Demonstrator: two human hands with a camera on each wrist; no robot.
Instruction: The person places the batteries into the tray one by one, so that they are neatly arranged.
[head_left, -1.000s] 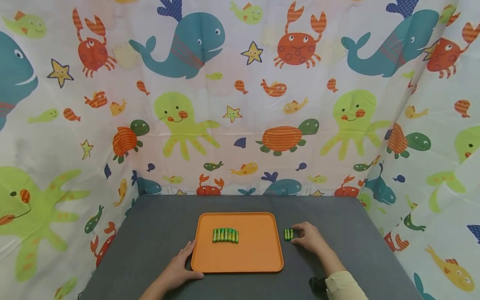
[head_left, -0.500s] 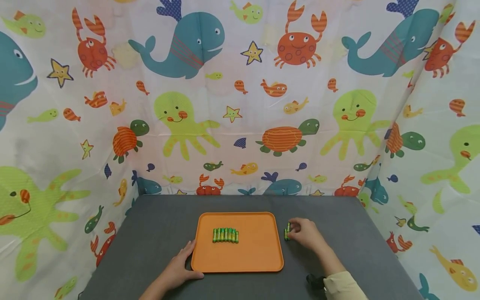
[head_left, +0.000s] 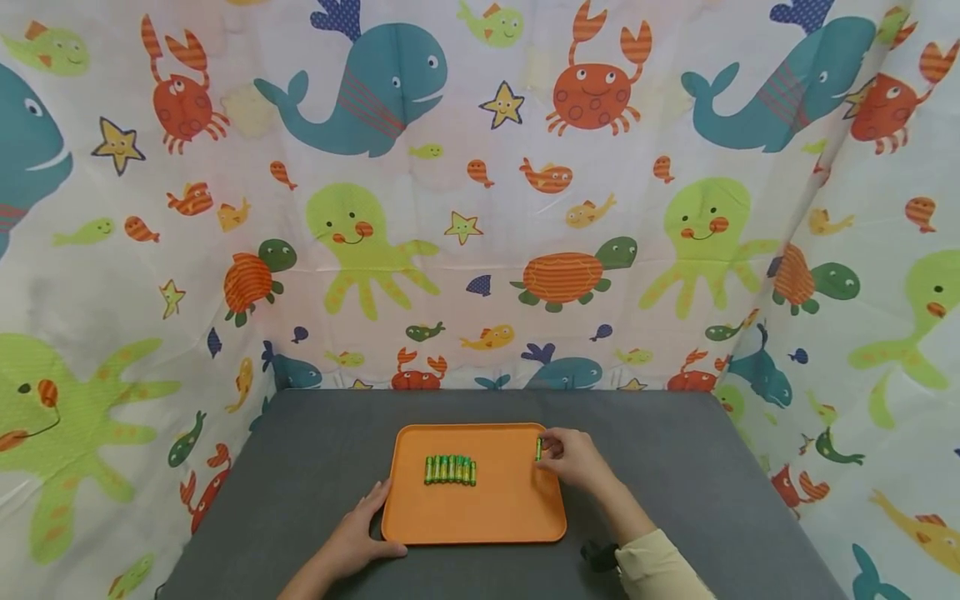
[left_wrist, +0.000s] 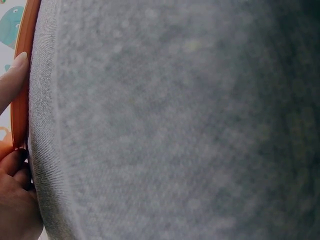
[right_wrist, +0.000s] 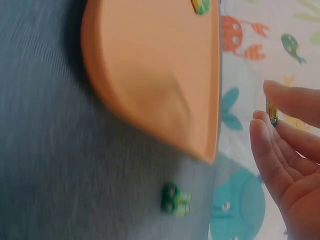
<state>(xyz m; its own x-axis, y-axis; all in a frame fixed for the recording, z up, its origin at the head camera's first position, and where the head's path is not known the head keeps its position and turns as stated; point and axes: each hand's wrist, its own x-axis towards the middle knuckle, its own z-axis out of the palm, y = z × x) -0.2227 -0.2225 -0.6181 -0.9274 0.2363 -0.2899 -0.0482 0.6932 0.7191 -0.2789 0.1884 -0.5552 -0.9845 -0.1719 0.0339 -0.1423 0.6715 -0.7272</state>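
In the head view, a row of several green-and-yellow batteries (head_left: pixel 450 470) lies side by side on the orange tray (head_left: pixel 487 517). My right hand (head_left: pixel 577 461) pinches one upright battery (head_left: pixel 538 449) between thumb and fingertips, over the tray's right side. The right wrist view also has this pinched battery (right_wrist: pixel 271 113), partly covered by the fingers. Two more batteries (right_wrist: pixel 176 201) sit on the table outside the tray, hidden behind my right hand in the head view. My left hand (head_left: pixel 352 533) rests at the tray's near left corner, fingers along the left rim and thumb at the front edge.
A dark grey cloth covers the table (head_left: pixel 322 442). Sheets printed with sea animals (head_left: pixel 465 275) enclose it at the back and both sides. A black device (head_left: pixel 600 556) sits at my right wrist by the cream sleeve (head_left: pixel 660 567).
My right hand picked one battery from the three right of the tray and carried it left over the tray's right side. The left hand and the batteries in the tray kept their places.
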